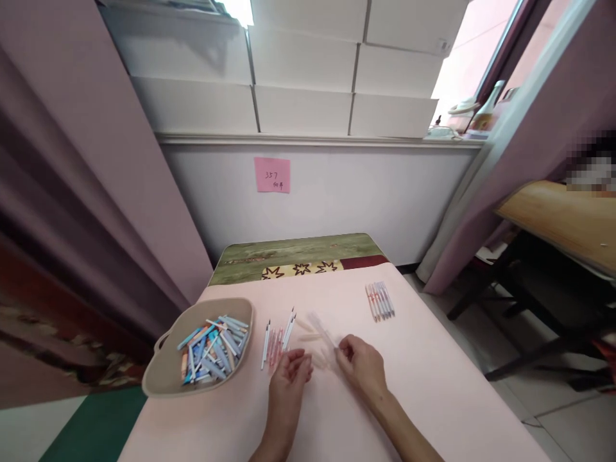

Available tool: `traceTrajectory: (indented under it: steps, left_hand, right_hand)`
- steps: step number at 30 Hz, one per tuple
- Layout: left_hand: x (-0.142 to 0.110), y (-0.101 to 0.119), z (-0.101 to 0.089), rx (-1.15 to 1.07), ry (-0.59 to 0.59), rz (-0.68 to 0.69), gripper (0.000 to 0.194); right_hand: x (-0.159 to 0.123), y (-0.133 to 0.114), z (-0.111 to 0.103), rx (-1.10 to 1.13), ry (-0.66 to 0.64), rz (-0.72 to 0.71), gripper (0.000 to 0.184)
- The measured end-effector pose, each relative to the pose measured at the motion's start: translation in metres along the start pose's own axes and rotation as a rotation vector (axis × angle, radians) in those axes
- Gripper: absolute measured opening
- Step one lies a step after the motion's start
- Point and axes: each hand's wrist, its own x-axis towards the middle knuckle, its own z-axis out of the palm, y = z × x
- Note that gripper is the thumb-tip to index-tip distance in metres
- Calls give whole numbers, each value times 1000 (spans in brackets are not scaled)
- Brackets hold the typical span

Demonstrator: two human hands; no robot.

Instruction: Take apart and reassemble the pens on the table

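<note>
My right hand (362,364) is closed, its fingertips pinching a slim translucent piece (322,326) that is blurred and slants up to the left. My left hand (290,373) has its fingers curled and the thumb against them; what they hold, if anything, I cannot make out. Just beyond the left hand lie pink-patterned slim sticks (275,345) and white sticks with dark tips (289,328). Between the hands are several pale, cream-coloured slim pieces (310,336) on the pink cloth.
On the left, a beige basket (154,378) holds many blue, white and orange pen-like pieces (216,350). A row of pens (380,301) lies at the right of the pink-covered table (433,398). Behind stands a wall with a pink note (272,175); a wooden desk (568,218) is at far right.
</note>
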Motion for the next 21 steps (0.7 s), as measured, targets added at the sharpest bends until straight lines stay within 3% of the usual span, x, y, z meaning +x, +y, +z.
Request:
traceTrajectory:
  steps: [3, 8, 12, 21]
  left_hand:
    - [-11, -18, -12, 46, -34, -55, 45]
    - [-22, -29, -18, 25, -94, -110, 43]
    - [-21, -30, -21, 13, -97, -107, 42]
    - [-18, -37, -23, 28, -134, -98, 40]
  right_hand:
    - [31, 32, -9, -148, 48, 252, 15]
    - [73, 65, -17, -238, 117, 434, 28]
    - [82, 72, -9, -270, 136, 501, 31]
    - [80, 77, -2, -280, 149, 513, 28]
